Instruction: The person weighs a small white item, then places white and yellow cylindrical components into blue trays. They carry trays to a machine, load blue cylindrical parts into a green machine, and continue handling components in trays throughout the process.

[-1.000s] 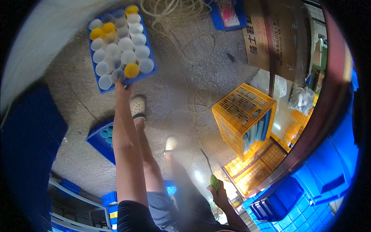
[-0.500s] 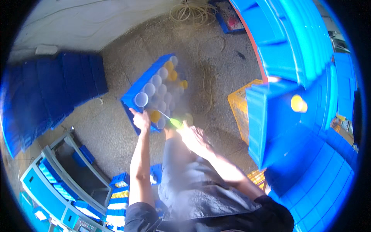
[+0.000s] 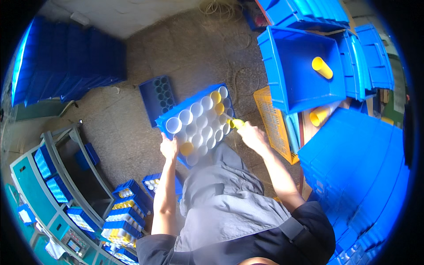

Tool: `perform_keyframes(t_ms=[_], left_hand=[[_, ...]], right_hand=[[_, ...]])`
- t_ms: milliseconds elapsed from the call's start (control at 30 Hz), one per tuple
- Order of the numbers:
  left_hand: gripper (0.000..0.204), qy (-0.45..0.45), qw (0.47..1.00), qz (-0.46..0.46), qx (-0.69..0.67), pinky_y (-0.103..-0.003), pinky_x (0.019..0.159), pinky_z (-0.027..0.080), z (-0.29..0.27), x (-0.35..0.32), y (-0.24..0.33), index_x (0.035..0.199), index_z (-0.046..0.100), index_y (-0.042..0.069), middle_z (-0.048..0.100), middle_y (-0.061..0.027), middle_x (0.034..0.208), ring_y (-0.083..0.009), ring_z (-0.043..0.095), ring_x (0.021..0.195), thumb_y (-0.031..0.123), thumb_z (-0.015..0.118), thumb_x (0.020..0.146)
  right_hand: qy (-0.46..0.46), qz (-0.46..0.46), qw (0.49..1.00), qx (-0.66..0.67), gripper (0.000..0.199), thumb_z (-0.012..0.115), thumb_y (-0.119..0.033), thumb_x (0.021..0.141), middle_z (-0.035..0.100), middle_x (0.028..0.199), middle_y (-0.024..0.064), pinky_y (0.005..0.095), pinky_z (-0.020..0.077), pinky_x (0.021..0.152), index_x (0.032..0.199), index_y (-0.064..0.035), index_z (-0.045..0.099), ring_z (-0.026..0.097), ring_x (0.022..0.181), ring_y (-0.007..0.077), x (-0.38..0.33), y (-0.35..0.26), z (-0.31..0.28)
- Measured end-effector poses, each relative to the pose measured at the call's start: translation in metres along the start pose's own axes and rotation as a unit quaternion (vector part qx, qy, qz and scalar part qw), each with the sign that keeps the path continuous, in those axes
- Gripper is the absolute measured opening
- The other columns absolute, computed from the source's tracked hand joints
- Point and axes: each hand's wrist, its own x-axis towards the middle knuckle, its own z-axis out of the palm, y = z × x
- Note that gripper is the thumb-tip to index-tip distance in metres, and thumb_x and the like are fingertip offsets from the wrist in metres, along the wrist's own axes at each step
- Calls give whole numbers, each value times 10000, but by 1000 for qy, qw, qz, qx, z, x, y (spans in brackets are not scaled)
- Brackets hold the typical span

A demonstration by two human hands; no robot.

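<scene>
A tilted blue crate (image 3: 194,104) is packed with rows of hollow white tubes (image 3: 201,121) and a few yellow tubes (image 3: 186,149). My left hand (image 3: 169,148) grips its near left corner, fingers closed on the rim. At the crate's right side, my right hand (image 3: 254,138) is closed around a screwdriver (image 3: 238,123) with a yellow-green handle. Its thin shaft points in among the tubes, by a yellow one at the upper right; whether the tip touches it I cannot tell.
Behind the crate, a blue bin (image 3: 148,101) with dark round shapes stands on the floor. At right, a blue bin (image 3: 304,79) holds one yellow tube (image 3: 322,67), near a yellow crate (image 3: 269,119) and stacked blue bins (image 3: 353,163). Filled crates (image 3: 123,221) and a green-grey machine (image 3: 48,185) stand lower left.
The held crate sits farther right in view, uncovering the floor bin behind it. My right hand has moved up and right with the screwdriver, from the crate's near end toward its far right side.
</scene>
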Motion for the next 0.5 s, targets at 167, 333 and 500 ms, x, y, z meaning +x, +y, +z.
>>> perform_keyframes(t_ms=[167,333,500], left_hand=[[633,33,992,11,-121,-467,891,543,-23,-77,-72,1425,536,165,732,-231,1019,-403,708,978,307,677,825],[492,30,982,6,-187,-456,881,533,-32,-144,-119,1271,648,115,742,-206,1004,-377,718,973,321,684,825],[483,52,977,-12,-205,-476,912,516,-28,-181,-142,1247,656,115,734,-217,1036,-409,693,1024,337,678,818]], right_hand=[[98,16,995,-7,458,569,-397,979,700,1077,282,561,501,919,1234,-16,557,661,1073,457,-46,33,-1],[134,-37,990,-6,466,593,-390,969,688,1143,272,553,495,945,1249,-18,565,648,1117,438,-90,23,-3],[82,-59,995,-21,438,599,-396,966,695,1155,237,540,491,943,1218,-38,586,649,1134,405,-141,12,-4]])
